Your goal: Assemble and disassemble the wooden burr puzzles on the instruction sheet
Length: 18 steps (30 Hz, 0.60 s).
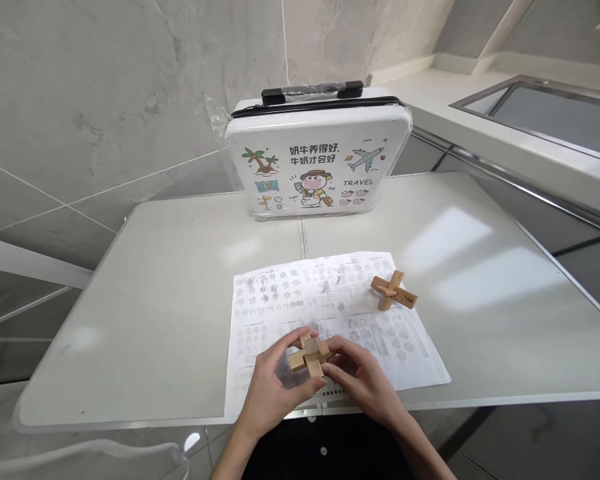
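Note:
A wooden burr puzzle [312, 355] made of interlocking blocks is held just above the near part of a printed paper sheet. My left hand [276, 377] grips it from the left, with the thumb at its near end and the fingers at its far end. From the right, my right hand [360, 373] pinches the puzzle's right side between thumb and fingers. A second wooden puzzle [394, 291], cross-shaped and of redder wood, rests by the right edge of the paper, apart from both hands. The undersides of the held puzzle are hidden.
The instruction sheet [280, 320], with small puzzle diagrams, lies on a pale folding table [145, 293]. A white carry case [325, 127] with cartoon prints and clear plastic wrap stands at the back. A counter [430, 93] with a dark inset panel is at the right.

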Each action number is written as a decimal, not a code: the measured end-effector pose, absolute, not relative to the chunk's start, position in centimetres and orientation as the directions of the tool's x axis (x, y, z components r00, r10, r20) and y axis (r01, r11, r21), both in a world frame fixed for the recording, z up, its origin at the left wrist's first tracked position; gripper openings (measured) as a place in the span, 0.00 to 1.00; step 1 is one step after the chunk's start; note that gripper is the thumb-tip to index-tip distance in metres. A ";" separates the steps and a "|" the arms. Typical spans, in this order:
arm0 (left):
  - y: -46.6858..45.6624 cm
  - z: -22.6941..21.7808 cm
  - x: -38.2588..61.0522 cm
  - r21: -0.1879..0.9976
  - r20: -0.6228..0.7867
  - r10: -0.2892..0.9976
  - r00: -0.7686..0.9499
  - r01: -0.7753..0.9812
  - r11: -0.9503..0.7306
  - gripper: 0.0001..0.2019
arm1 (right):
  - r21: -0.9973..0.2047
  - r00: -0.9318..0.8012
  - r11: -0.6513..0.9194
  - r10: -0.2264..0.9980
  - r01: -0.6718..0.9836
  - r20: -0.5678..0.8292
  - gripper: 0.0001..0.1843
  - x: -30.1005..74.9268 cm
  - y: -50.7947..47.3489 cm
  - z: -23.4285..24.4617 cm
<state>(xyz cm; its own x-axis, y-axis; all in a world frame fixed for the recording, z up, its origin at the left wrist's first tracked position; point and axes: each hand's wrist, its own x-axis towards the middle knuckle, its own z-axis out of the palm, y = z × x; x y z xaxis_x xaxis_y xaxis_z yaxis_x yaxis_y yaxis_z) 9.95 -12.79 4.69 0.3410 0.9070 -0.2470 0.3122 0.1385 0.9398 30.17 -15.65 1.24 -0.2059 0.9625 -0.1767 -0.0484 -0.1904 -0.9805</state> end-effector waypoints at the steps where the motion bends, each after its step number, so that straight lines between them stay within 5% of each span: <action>1: -12.7 4.6 10.0 0.940 -0.246 0.906 0.345 0.313 0.137 0.32 | -0.982 -0.194 -0.187 0.965 -0.037 -0.177 0.14 30.2 -15.6 1.1; 11: -12.4 4.1 10.2 0.920 -0.285 0.883 0.374 0.364 0.143 0.32 | -0.977 -0.186 -0.207 0.963 -0.055 -0.193 0.19 30.2 -15.9 0.5; 18: -11.9 2.7 9.2 0.863 -0.120 0.932 0.342 0.500 -0.072 0.32 | -0.993 -0.081 -0.112 0.990 0.031 -0.115 0.17 30.0 -15.2 0.5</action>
